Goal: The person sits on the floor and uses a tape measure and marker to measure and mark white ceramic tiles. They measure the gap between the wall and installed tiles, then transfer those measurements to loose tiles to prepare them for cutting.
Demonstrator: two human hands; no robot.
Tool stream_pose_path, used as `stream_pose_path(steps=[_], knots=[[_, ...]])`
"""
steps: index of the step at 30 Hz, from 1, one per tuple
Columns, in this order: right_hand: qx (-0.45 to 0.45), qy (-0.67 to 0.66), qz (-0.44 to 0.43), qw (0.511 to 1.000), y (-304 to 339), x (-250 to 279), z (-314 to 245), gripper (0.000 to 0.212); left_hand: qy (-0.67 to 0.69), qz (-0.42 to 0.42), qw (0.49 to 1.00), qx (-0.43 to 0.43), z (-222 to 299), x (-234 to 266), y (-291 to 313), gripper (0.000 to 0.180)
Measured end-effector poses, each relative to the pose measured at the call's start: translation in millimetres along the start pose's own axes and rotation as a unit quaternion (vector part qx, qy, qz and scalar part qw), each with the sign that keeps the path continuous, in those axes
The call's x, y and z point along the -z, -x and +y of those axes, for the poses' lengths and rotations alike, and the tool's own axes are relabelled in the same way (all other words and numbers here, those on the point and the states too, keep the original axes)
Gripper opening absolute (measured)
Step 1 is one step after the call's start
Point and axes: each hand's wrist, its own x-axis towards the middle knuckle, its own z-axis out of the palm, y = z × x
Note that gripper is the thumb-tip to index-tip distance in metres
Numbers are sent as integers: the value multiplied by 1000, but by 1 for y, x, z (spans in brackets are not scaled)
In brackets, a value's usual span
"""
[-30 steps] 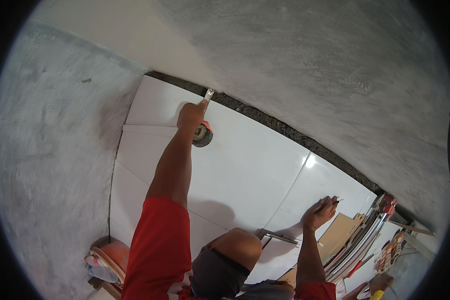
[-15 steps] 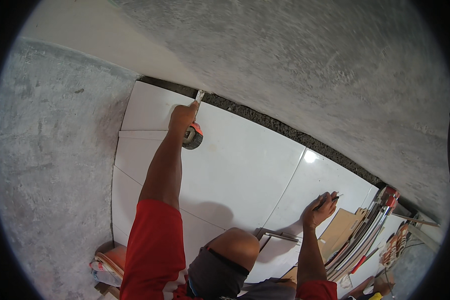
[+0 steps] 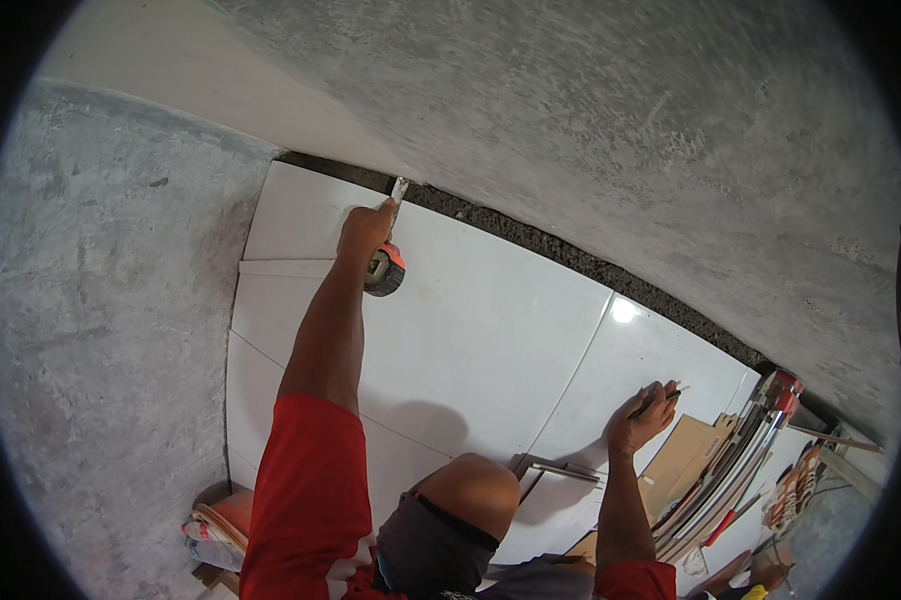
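Note:
My left hand (image 3: 366,231) reaches far out over the white floor tiles (image 3: 470,300), its fingers closed on a tape measure. The black-and-orange case of the tape measure (image 3: 385,271) sits beside my wrist. Its pale blade (image 3: 400,190) sticks out past my fingertips, across the dark gap (image 3: 530,234) between the tiles and the wall. To the right, my right hand (image 3: 638,424) is held above the tiles with a slim dark pen (image 3: 662,400) between its fingers. A small white tip shows beside the pen; I cannot tell what it is.
A grey plastered wall (image 3: 660,140) runs along the far side, another wall (image 3: 120,300) along the left. At right lie cardboard (image 3: 680,465) and a bundle of long strips (image 3: 740,470). Loose tile pieces (image 3: 560,495) lie by my knee (image 3: 475,485). Bags (image 3: 215,535) sit at lower left.
Almost nothing has changed. My right hand has shifted very slightly up; the left hand stays in place with the tape measure.

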Motion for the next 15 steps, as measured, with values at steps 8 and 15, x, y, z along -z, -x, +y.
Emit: stream_pose_path(steps=[8,15], knots=[[1,-3,3,1000,-1,2,-1,32,1,0,1000,25,8,0,6,60],[3,5,3,1000,1,1,1,32,-21,1,999,28,10,2,11,61]])
